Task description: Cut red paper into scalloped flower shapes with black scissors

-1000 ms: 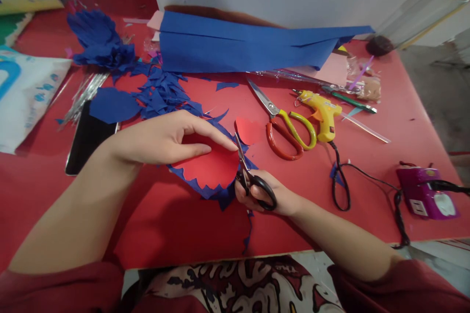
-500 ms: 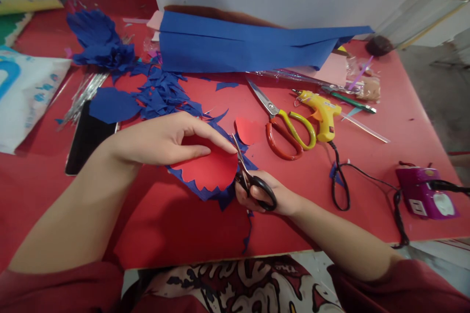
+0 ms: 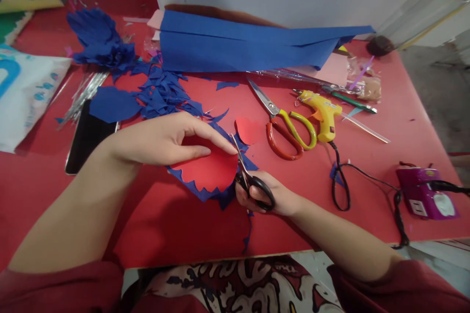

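My left hand pinches a red paper piece with a scalloped edge, lying over blue paper with a jagged rim. Fingers and thumb rest on top of the red piece. In my right hand is a pair of small black-handled scissors, blades pointing up and away at the right edge of the papers, near my left fingertip. Just beyond the blades lies a smaller red paper petal. The underside of the papers is hidden.
Large scissors and a yellow glue gun lie to the right, its cord near a purple power box. Blue scraps, a phone and silver wires lie left. Folded blue paper lies behind.
The scissor handles have closed very slightly in my right hand. Both hands and the papers are otherwise in nearly the same place.
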The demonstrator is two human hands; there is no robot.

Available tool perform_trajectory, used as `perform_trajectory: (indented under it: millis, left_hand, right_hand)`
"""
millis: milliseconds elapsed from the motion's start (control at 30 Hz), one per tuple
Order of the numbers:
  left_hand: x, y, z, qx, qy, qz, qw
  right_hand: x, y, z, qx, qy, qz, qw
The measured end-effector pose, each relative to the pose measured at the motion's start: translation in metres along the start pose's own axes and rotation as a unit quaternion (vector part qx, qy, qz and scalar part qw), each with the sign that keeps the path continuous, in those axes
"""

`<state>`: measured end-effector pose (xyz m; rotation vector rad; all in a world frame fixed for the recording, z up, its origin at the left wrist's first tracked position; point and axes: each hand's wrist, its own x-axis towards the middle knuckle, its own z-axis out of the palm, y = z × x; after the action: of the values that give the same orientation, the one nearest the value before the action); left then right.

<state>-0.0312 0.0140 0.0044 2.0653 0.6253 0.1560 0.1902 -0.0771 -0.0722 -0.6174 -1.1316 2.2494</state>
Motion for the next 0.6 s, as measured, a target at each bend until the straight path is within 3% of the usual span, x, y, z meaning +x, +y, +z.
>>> perform_trajectory:
  millis: [600]
  left_hand:
    - [0.0009, 0.0027, -0.0004, 0.001, -0.022, 0.001, 1.000]
  right_hand:
    - [-0.0009, -0.0018, -0.0006, 0.004, -0.018, 0.013, 1.000]
